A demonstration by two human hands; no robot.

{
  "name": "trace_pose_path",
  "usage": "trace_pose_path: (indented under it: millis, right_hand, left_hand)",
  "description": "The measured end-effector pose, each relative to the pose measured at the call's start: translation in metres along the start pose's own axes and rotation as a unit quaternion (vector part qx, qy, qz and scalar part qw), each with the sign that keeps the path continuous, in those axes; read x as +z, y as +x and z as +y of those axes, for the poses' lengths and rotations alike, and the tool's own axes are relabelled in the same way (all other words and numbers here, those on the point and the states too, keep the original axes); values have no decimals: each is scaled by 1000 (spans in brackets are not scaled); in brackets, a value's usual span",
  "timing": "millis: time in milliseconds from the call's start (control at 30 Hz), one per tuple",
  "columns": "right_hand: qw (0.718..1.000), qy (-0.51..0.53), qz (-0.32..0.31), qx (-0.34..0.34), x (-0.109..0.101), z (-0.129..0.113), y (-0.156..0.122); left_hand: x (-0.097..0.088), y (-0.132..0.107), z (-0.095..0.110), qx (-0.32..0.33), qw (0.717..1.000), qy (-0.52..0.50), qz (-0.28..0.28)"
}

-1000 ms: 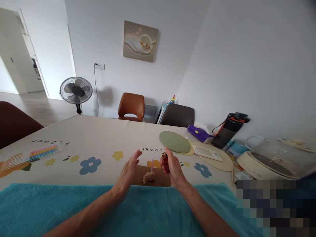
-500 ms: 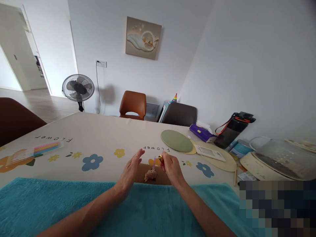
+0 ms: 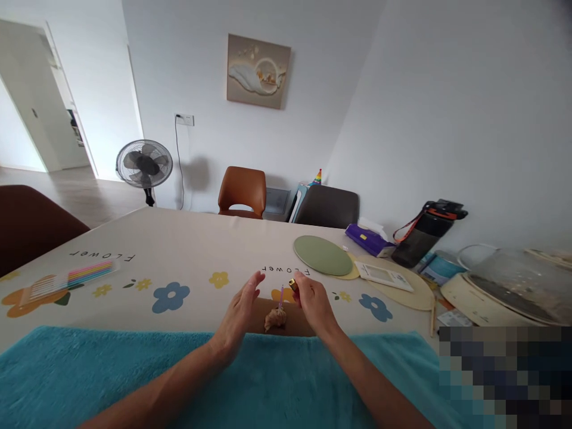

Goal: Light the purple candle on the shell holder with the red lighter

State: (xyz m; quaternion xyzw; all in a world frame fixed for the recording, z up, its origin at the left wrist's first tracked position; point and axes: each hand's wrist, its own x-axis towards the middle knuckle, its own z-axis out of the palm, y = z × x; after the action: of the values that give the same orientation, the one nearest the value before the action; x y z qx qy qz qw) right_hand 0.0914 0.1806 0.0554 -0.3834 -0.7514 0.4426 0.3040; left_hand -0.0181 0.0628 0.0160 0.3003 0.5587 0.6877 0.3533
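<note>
A thin purple candle [image 3: 281, 297] stands upright in a small brown lump [image 3: 275, 320], perhaps bread or pastry, on a brown board [image 3: 295, 322]. To the right of the candle, my right hand [image 3: 313, 301] is closed around a lighter [image 3: 293, 285], its metal top close to the wick. I cannot make out a flame. On the left side my left hand [image 3: 241, 310] is held on edge, fingers stretched out and palm facing the candle, touching nothing.
A teal towel [image 3: 223, 381] covers the near edge of the patterned tablecloth [image 3: 192, 250]. At the left lies a pack of coloured candles [image 3: 92, 273]. Rightward are a green placemat [image 3: 322, 255], a purple tissue pack [image 3: 369, 239], a dark bottle [image 3: 422, 233] and a domed container [image 3: 504, 298].
The view has shifted slightly, so everything appears a little lower and to the right. Both hands keep nearly the same pose around the candle, the lighter still in my right hand.
</note>
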Motion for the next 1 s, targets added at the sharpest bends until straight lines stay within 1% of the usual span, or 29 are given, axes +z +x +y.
trace_pose_path:
  millis: [100,167,300,367,433,467,500,533,567,600,667,700,767,800,833,867,900,933,967,1000]
  right_hand:
    - [988,120,-30,95,-4,-2,1]
    - [973,185,-49,131,-7,0,2]
    - [942,292,-77,144,-10,8,8]
    - [933,316,-80,152,-16,4,15]
    - [934,310,-82,159,-29,-9,23]
    - [939,295,-81,156,-39,-19,27]
    - [947,281,-74,138,-50,-30,31]
    - [955,272,-57,105,-61,-40,32]
    - [963,260,-23,62,-72,-48,32]
    - [968,251,32,4,-81,-53,29]
    - [955,211,179,-110,-92,-52,16]
    - [952,160,226,-127,-95,-47,7]
    - [973,116,182,-78,-100,-34,-10]
    - [989,65,131,-21,-105,-30,-17]
    - [994,28,106,23,-112,-29,-22]
    - [992,10,123,14,-120,-32,-27]
    - [977,-4,210,-35,-130,-37,-31]
    - [965,-5,255,-65,-139,-44,-36]
    - [955,0,286,-83,-146,-50,-41]
    - [939,0,327,-111,-150,-55,-48]
  left_hand:
    - [0,-1,1,1,1000,5,0]
    - [0,-2,1,0,1000,13,-2]
    - [0,-1,1,10,999,35,15]
    - [-1,0,1,24,997,66,26]
    - [-2,0,2,35,994,98,35]
    - [-3,0,3,40,993,108,38]
    - [-3,0,5,43,991,117,42]
    - [-3,0,6,46,990,125,45]
    - [-3,0,8,52,989,133,49]
    - [-3,0,10,59,987,140,51]
    - [-2,-1,12,69,985,150,57]
    - [-2,-1,13,70,984,154,59]
    - [-2,-2,14,67,983,160,63]
    - [-2,-2,13,66,982,164,66]
    - [-3,-2,12,68,981,168,67]
    - [-3,-2,12,70,980,172,67]
    - [-4,-1,11,73,979,176,67]
    - [-5,0,9,77,978,180,67]
    - [-6,1,8,80,977,184,68]
    - [-7,2,8,82,976,187,69]
